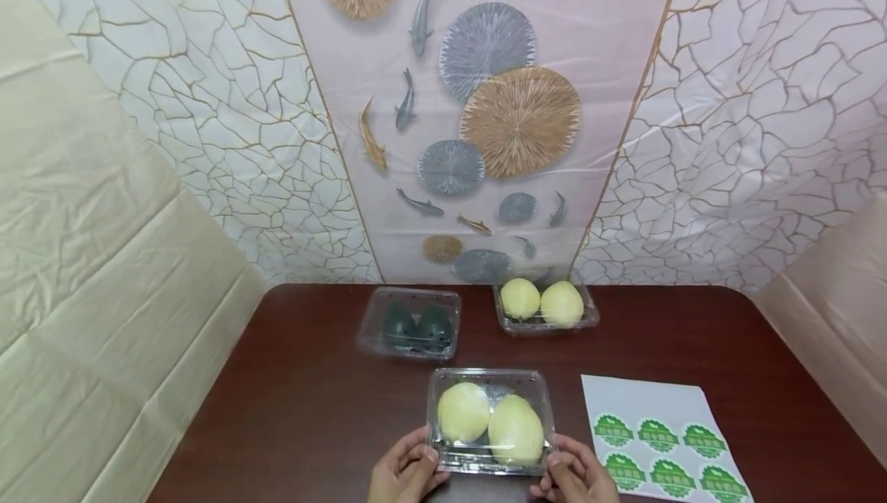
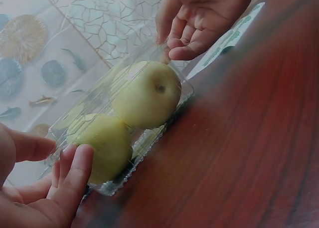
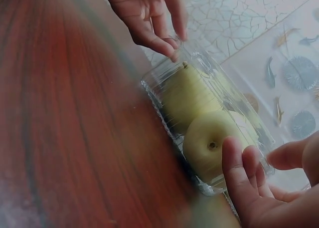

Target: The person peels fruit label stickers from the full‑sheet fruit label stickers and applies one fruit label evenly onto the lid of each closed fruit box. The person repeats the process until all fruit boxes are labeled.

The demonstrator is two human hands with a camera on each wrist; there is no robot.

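A clear plastic clamshell box [image 1: 492, 466] holding two pale yellow pears [image 1: 516, 430] is at the near middle of the table, between the two hands. The left hand [image 1: 405, 468] pinches its near left corner between thumb and fingers. At the near right corner the right hand [image 1: 577, 472] grips the box the same way. Both wrist views show the lid closed over the pears, with the box's ridged rim [image 2: 149, 138] close over the dark table. In the right wrist view, one pear [image 3: 192, 98] shows a short stem.
Behind stand a clear box with two dark green fruits [image 1: 435, 326] and, farther right, another box with two pale pears [image 1: 562, 304]. A white sheet [image 1: 644, 395] with several green stickers lies right of the hands. Patterned cloth [image 1: 520, 125] hangs along the reddish-brown table's [image 1: 291, 410] back edge.
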